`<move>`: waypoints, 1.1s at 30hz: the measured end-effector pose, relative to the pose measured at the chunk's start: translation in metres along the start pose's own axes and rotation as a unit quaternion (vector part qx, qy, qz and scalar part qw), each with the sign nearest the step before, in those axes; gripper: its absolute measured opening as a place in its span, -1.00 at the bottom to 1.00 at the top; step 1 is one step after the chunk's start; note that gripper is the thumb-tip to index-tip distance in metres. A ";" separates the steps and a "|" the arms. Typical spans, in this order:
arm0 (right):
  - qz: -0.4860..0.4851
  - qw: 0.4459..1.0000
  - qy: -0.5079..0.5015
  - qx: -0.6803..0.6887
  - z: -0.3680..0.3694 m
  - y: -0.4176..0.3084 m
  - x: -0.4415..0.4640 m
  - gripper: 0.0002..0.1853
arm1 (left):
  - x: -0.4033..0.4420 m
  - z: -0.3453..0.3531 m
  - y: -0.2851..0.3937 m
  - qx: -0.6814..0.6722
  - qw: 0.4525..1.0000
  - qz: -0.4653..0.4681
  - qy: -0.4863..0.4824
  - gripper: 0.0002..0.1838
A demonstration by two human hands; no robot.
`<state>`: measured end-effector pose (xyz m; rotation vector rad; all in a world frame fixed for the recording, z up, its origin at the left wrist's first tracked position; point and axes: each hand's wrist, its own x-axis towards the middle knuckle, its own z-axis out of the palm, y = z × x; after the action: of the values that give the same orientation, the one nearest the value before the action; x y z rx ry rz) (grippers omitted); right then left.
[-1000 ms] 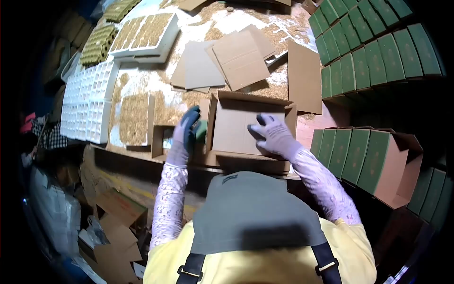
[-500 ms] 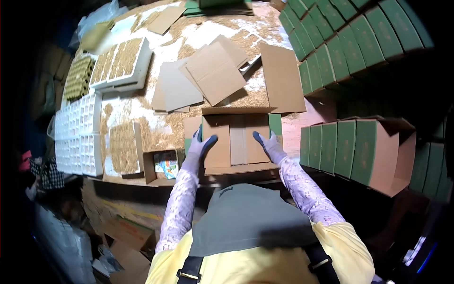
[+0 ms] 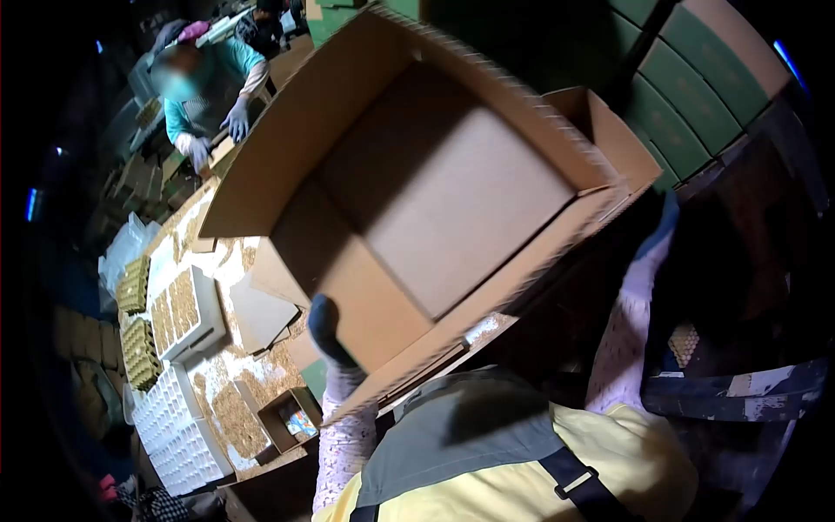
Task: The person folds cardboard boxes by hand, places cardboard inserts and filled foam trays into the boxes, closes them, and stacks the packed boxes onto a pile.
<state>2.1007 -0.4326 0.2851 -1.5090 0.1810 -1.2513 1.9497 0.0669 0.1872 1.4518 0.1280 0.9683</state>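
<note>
A large open cardboard box [image 3: 435,191] is tilted up close in front of me, its bare brown inside towards me. My left hand [image 3: 329,335], in a grey and blue glove, is closed on the box's lower left wall, with the thumb over the inside; the other fingers are hidden behind the cardboard. Out to the right, my right hand [image 3: 658,235] is off this box, its gloved fingers stretched upward just below the stacked green boxes [image 3: 696,104]. Whether it touches them I cannot tell.
On the table at left are white trays [image 3: 178,431], a straw-coloured filled tray [image 3: 187,313], egg cartons [image 3: 139,355], flat cardboard [image 3: 259,315] and a small open box [image 3: 291,419]. Across the table, a co-worker in a teal top [image 3: 239,59] handles cardboard with gloved hands.
The view has swung right. The box has risen from the table and tilted in my left hand. My right hand has let go of it and moved out right, by the green boxes.
</note>
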 end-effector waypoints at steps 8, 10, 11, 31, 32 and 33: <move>0.310 0.789 -0.197 0.492 0.004 0.162 0.011 -0.37 | 0.047 0.216 0.106 0.230 0.905 0.026 -0.357 -0.29; 0.319 0.818 -0.214 0.428 0.000 0.156 0.007 -0.35 | 0.062 0.246 0.152 0.425 0.816 -0.008 -0.392 -0.27; 0.352 0.789 -0.226 0.451 0.001 0.162 0.004 -0.35 | 0.058 0.256 0.143 0.435 0.802 0.028 -0.407 -0.27; 0.324 0.440 -0.837 -0.040 0.006 0.092 -0.297 -0.66 | -0.087 -0.177 -0.012 0.581 0.620 -0.056 -0.524 -0.51; 0.269 0.443 -0.855 -0.028 0.031 0.097 -0.299 -0.66 | -0.054 -0.155 0.029 0.576 0.626 -0.069 -0.521 -0.60; 0.347 0.496 -0.796 0.004 0.069 0.053 -0.292 -0.64 | -0.020 -0.127 0.070 0.573 0.632 -0.080 -0.515 -0.68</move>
<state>2.0538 -0.2098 0.0831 -1.6994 -0.4388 1.0481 1.8258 0.1398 0.2152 2.9037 -0.0026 -0.4219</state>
